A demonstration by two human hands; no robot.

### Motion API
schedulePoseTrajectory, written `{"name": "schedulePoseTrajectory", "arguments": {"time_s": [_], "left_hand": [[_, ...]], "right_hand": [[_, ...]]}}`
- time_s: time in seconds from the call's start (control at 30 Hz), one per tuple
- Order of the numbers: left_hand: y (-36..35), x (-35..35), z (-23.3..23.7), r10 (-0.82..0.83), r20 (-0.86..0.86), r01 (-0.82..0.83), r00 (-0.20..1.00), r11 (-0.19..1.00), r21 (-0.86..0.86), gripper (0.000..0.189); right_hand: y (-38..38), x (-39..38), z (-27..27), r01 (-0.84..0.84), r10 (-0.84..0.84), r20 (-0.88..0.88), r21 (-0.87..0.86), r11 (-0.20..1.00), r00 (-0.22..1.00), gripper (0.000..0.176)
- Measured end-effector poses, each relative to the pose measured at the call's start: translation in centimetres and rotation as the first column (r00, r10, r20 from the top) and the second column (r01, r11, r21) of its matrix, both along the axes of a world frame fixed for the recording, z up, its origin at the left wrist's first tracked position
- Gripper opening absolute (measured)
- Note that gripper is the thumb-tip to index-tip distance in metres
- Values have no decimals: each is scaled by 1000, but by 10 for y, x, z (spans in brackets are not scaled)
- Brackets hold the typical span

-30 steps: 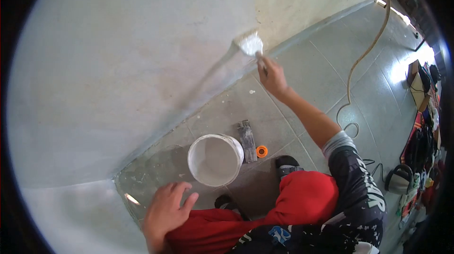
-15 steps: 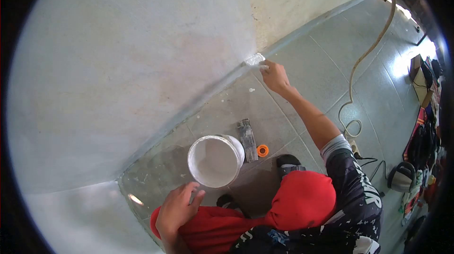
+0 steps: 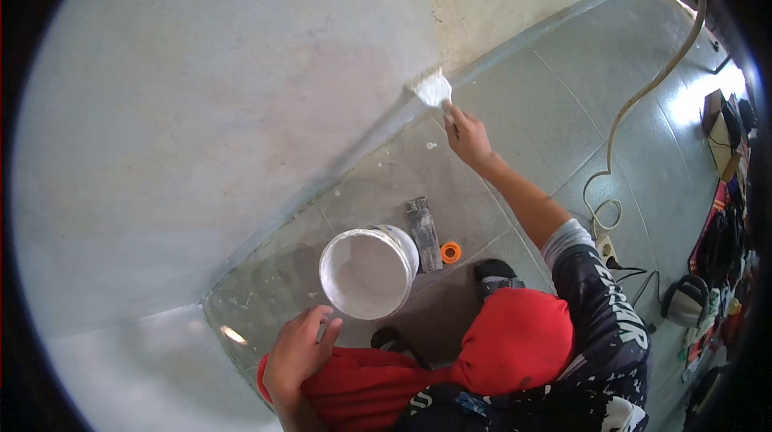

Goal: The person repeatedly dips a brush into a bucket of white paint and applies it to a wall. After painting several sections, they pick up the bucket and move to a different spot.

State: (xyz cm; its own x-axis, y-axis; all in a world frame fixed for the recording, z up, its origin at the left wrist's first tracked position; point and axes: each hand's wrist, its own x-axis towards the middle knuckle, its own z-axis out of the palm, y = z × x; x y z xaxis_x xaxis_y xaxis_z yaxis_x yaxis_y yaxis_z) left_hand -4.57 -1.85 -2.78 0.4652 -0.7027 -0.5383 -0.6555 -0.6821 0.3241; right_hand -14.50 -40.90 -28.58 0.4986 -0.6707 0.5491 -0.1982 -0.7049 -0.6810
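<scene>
My right hand (image 3: 469, 136) is closed round the handle of a wide brush (image 3: 433, 89) coated in white. The bristles touch the foot of the pale wall (image 3: 241, 110), just above the grey strip along the floor. My left hand (image 3: 304, 349) rests over my red-clad knee with its fingers apart and nothing in them. Just beyond its fingertips stands a white bucket (image 3: 408, 248) with white liquid inside.
Beside the bucket lie a stained flat block (image 3: 424, 232) and an orange ring-shaped roll (image 3: 450, 253). A pale cable (image 3: 618, 122) runs over the tiled floor to a socket block (image 3: 605, 247). A kettle-like object (image 3: 686, 301) and mixed items line the right side.
The brush has turned and moved slightly up the wall, so its broad face and bristles now show. My left hand has barely moved.
</scene>
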Motion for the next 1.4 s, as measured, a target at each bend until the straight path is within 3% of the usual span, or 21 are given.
{"name": "schedulePoseTrajectory", "arguments": {"time_s": [0.07,0.2,0.27,0.6,0.8,0.87,0.9,0.97,1.0,1.07,1.2,1.27,1.4], "left_hand": [[-2,1,0,35,-44,-34,998,999,14,29],[-4,4,-3,9,-52,-7,999,1000,25,29],[-4,3,-1,10,-38,-10,999,1000,25,29],[5,4,-3,9,8,-9,1000,1000,-6,29],[0,4,-4,-5,-28,5,1000,1000,-14,27],[1,6,-8,-16,-53,16,998,1000,-13,27],[1,6,-9,-15,-60,15,998,1000,-11,27],[1,6,-7,-26,-29,26,999,999,-26,28],[1,6,-5,-26,-27,25,999,999,-23,28],[2,6,-3,1,-2,-1,1000,1000,-2,28],[3,4,-2,12,-16,-12,1000,1000,-20,29],[2,4,-1,-3,-24,2,1000,999,-37,29],[2,4,0,-3,-14,3,1000,1000,-5,29]], "right_hand": [[5,-14,-14,64,43,-385,262,963,922,33],[9,-35,-11,61,62,-405,284,957,912,33],[9,-38,-3,107,118,-530,374,921,840,34],[-6,-14,-5,146,68,-565,324,935,822,32],[-9,1,13,173,-24,-419,321,931,908,34],[0,-11,35,164,-16,-278,518,840,960,30],[1,-16,36,167,-15,-285,518,839,958,30],[-1,-30,35,71,-27,-81,607,791,996,26],[-2,-36,38,70,-27,-80,610,790,996,26],[-5,-47,45,-43,40,27,896,442,999,22],[-7,-53,36,-66,42,56,950,305,998,18],[-13,-50,24,-69,65,61,988,135,996,13],[-17,-30,12,-2,35,-4,988,156,999,11]]}}
